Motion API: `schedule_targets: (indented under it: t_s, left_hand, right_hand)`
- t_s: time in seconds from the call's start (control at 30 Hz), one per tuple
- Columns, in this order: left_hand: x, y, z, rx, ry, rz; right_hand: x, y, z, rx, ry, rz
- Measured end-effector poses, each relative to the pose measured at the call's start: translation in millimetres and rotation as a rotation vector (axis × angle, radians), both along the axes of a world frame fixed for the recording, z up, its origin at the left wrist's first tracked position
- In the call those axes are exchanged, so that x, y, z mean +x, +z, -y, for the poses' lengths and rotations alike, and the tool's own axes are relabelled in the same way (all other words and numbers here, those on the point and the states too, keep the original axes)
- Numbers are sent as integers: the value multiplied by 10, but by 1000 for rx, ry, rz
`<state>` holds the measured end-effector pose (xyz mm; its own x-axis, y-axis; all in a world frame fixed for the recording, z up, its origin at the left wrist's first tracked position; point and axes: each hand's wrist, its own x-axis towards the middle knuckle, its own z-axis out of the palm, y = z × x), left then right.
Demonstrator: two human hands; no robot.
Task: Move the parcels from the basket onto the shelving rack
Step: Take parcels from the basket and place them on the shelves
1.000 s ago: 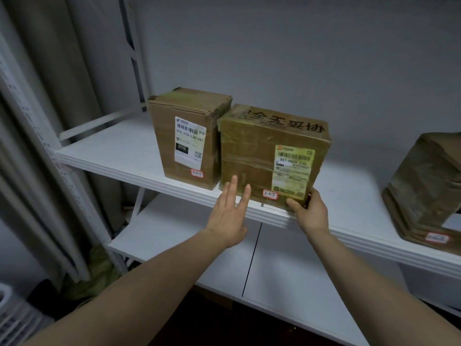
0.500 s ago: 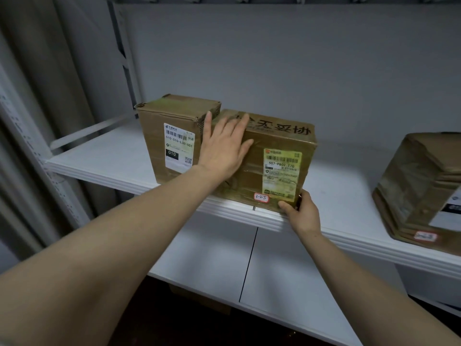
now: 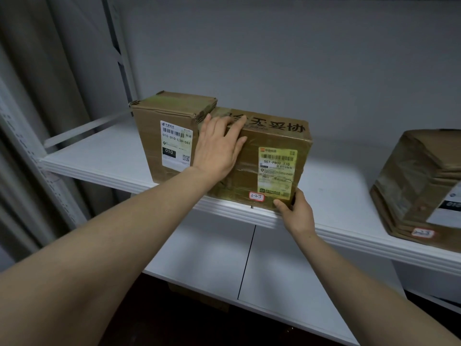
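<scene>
the wide brown cardboard parcel (image 3: 272,146) sits on the white shelf (image 3: 99,156) of the rack, right at the front edge. it has a yellow label (image 3: 277,171) on its front, a small white sticker with a red edge (image 3: 256,196) that says 3-2-5 low down, and big black letters on top.

the left hand (image 3: 219,148) lies flat on the top left part of the parcel's front. its fingers (image 3: 235,127) are straight and a little apart, and the tips reach over the top edge. the right hand (image 3: 296,211) holds the bottom right corner of the parcel. its thumb (image 3: 280,204) is on the front and the other fingers bend round the side, so it pinches the corner.

a tall brown cardboard parcel with a white label (image 3: 169,126) stands just to the left, and its side touches the wide parcel. a third brown parcel wrapped in clear tape (image 3: 419,176) sits well apart at the right end of the same shelf.

a lower white shelf (image 3: 207,250) shows under the arms. a grey metal post with holes (image 3: 119,46) goes up behind the tall parcel, in front of a plain grey wall (image 3: 274,58).
</scene>
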<state>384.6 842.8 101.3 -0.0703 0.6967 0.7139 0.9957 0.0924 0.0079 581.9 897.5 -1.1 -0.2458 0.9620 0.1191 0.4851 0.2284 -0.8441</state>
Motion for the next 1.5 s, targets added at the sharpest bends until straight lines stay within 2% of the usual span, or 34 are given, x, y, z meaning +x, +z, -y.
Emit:
schedule_targets:
  t_s: [0.17,0.3,0.37,0.43,0.53,0.67,0.77,0.97,1.17,1.33,1.5]
  left_hand:
    - [27,-15,53,-14,12,42]
    - [89,-141,259,33,41,77]
    - [100,-299,451,31,72,98]
    - [91,-523,693,11,116,108]
    - [1,-906,1190,-89,230,149]
    - [-119,-1251,2075,-338,464,287]
    - [-244,-1438,2800,-400,665,396]
    - [-742,-1700,4277,-387,993,562]
    - [-1340,-1938,5796,-349,1257,745]
    - [-1758,-2023,6873,-307,1376,871]
    - [-2156,-2174,7602,-270,1502,938]
  right_hand:
    - [-21,-75,57,-13,-24,-62]
    - [-39,-202,394,209,-235,-34]
    - [-91,-275,606,266,-201,-67]
    - [-198,-354,765,268,-88,-66]
    - [-458,-460,993,154,158,-41]
    - [-942,-636,1479,-8,465,57]
    - [-1340,-753,1992,-67,678,120]
    - [-2241,-786,3238,-117,1051,202]
    - [-3282,-913,4635,-151,1256,286]
    - [-3884,-1053,5701,-132,1437,352]
    - [-4481,-1127,6394,-157,1550,437]
